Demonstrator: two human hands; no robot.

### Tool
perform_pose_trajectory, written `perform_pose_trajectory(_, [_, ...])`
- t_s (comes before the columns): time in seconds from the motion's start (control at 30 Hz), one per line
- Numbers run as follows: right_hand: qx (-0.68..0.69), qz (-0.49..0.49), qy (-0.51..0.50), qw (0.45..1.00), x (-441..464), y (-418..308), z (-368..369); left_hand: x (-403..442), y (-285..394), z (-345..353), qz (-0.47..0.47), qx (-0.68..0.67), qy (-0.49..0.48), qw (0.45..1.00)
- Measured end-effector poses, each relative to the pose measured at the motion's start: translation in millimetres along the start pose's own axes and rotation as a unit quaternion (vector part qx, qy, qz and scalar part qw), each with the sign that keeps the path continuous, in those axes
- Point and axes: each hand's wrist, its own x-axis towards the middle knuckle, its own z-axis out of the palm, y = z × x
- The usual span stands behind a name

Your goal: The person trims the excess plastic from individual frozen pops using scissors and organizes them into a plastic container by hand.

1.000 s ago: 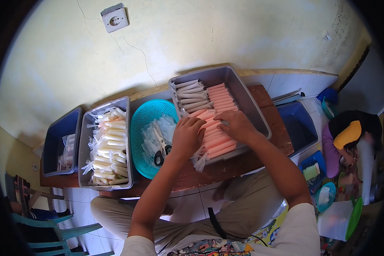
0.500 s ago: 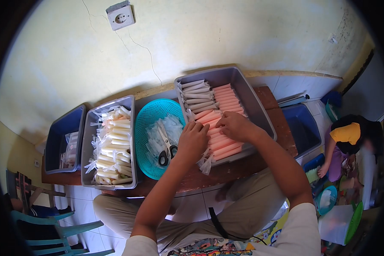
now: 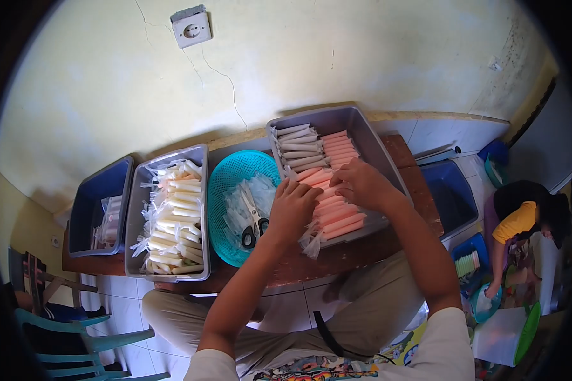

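My left hand [image 3: 294, 208] is over the near part of a grey tub [image 3: 382, 147], its fingers curled on the left end of a pink ice pop in a plastic tube. At the other end, my right hand [image 3: 364, 185] is closed, thumb and fingers pinched over the same row. Between and below the hands lie several pink ice pops [image 3: 342, 222], their loose plastic ends hanging over the near left corner. Farther back in the tub are stacked greyish ice pops [image 3: 295, 143] and more pink ones [image 3: 340, 147]. My fingers partly hide what they grip.
Left of the tub, a turquoise basket [image 3: 219, 184] holds clear plastic wrappers and black-handled scissors [image 3: 255, 225]. Beyond it are a tub of pale yellow ice pops [image 3: 183, 213] and a dark blue tub [image 3: 86, 219]. At right, another person [image 3: 518, 213] reaches into a small turquoise bowl [image 3: 487, 303].
My hands stay over the pink ice pops, with the right hand slightly raised. The view has shifted a little. The other person's hand has moved from the green-striped item to the turquoise bowl.
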Motion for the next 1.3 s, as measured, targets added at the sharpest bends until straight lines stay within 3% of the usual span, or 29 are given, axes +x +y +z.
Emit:
perform_pose_trajectory(0.5, [0.07,-0.031,0.108,0.991,1,-54,-18,-5,3,-62,-0.039,-0.183,0.125,0.974])
perform_pose_trajectory(0.6, [0.075,-0.03,0.111,0.991,7,-77,-14,-14,1,-80,-0.101,-0.24,0.117,0.958])
perform_pose_trajectory(0.67, [0.076,-0.056,0.121,0.988,16,-86,-4,-25,-9,-79,-0.165,-0.368,0.136,0.905])
perform_pose_trajectory(0.7, [0.075,-0.079,0.131,0.985,21,-92,1,-28,-11,-84,-0.166,-0.366,0.137,0.905])
perform_pose_trajectory(0.77, [0.085,-0.083,0.142,0.983,32,-109,9,-32,-15,-93,-0.184,-0.453,0.176,0.854])
perform_pose_trajectory(0.93, [0.17,-0.056,0.127,0.976,54,-146,29,-36,-23,-123,-0.229,-0.47,0.201,0.829])
perform_pose_trajectory(1.13, [0.261,-0.04,0.182,0.947,73,-176,61,-54,-33,-133,-0.293,-0.494,0.239,0.783])
perform_pose_trajectory(1.2, [0.329,-0.014,0.194,0.924,76,-184,68,-66,-41,-127,-0.267,-0.496,0.263,0.783])
perform_pose_trajectory(1.27, [0.327,-0.029,0.201,0.923,81,-184,79,-78,-47,-126,-0.312,-0.466,0.232,0.795])
perform_pose_trajectory(1.3, [0.32,-0.024,0.204,0.925,82,-184,81,-82,-48,-123,-0.289,-0.461,0.239,0.804])
